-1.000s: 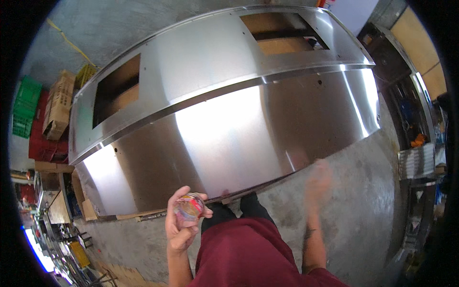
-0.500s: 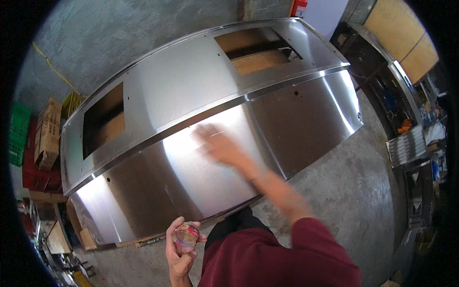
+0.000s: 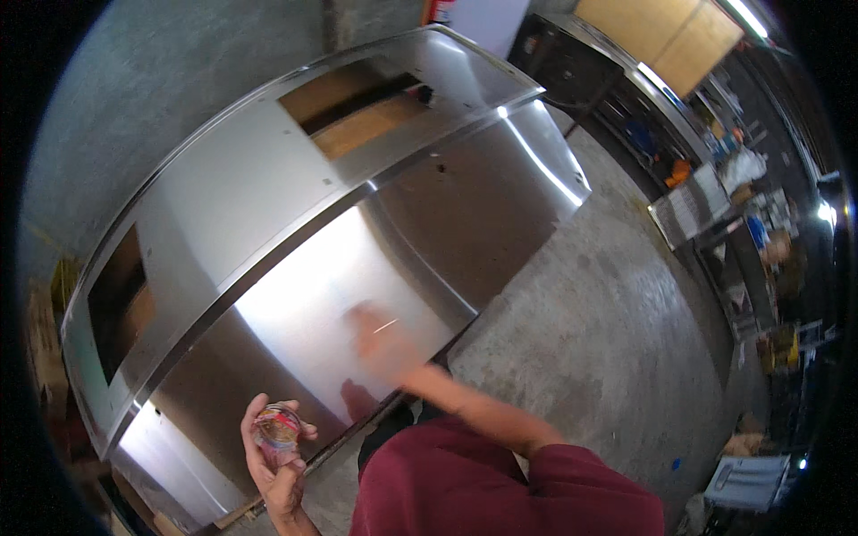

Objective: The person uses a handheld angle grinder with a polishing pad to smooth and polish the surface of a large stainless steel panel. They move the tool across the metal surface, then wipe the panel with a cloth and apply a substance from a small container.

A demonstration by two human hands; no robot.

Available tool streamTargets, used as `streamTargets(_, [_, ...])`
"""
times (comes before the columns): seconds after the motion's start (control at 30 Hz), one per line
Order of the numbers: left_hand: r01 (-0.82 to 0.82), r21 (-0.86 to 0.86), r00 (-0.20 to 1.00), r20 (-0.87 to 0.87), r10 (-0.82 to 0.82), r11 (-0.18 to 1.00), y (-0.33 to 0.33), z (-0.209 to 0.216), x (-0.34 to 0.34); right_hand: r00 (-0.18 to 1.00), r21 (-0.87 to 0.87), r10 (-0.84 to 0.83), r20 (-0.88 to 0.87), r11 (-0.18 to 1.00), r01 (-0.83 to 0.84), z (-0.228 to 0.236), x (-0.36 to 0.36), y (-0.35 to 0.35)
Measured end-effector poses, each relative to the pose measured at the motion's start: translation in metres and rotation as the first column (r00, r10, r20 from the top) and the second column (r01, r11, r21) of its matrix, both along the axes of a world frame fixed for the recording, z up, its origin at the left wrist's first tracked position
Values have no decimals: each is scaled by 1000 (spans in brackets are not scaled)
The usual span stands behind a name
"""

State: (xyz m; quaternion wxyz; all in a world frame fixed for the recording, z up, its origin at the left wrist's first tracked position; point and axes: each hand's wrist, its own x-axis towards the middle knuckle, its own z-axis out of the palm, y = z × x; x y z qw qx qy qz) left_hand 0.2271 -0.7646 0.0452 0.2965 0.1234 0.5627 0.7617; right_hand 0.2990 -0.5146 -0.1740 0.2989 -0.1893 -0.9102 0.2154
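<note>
My left hand (image 3: 279, 475) is closed round a small round container (image 3: 276, 429), partly see-through, with red and yellow marks on it. It is held up near the front edge of a large stainless steel sheet-metal body (image 3: 308, 277). Over the shiny lower panel, my right hand (image 3: 384, 344) is smeared by motion, so its fingers cannot be made out. A thin pale streak shows at that hand; what it is, I cannot tell. The upper panel has two rectangular cut-outs, with brown surfaces visible through them.
Grey concrete floor (image 3: 590, 313) lies to the right of the metal body. A bench (image 3: 626, 67) with cluttered shelves lines the far right. Behind the body is a grey wall (image 3: 206, 62), with a red cylinder (image 3: 441, 11) at its far end. A white box-like object (image 3: 749, 482) sits at lower right.
The view has swung to the right, so the metal body appears farther left. My right hand has come nearer the panel's front edge. The container stays in my left hand.
</note>
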Motion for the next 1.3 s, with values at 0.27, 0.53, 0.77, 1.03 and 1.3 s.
streamTargets(0.27, [36, -75, 999, 21, -35, 997, 132, 7, 34, 913, 158, 401, 67, 900, -407, -31, 14, 139])
streamTargets(0.53, [-71, 29, 976, 209, 64, 997, 307, -12, 107, 427, 162, -904, 4, 422, 892, 20, 301, 593])
streamTargets(0.77, [-82, -57, 982, 164, 90, 995, 432, 48, 112, 795, 161, 607, 28, 782, -602, 66, 20, 356])
streamTargets(1.03, [-139, -172, 971, 167, 168, 975, 485, 65, 120, 861, 83, 423, 282, 883, -461, 96, 26, 633])
streamTargets(1.3, [-67, -142, 990, 117, 84, 988, 490, 36, 129, 667, -85, -722, 185, 664, 743, 45, 204, 895])
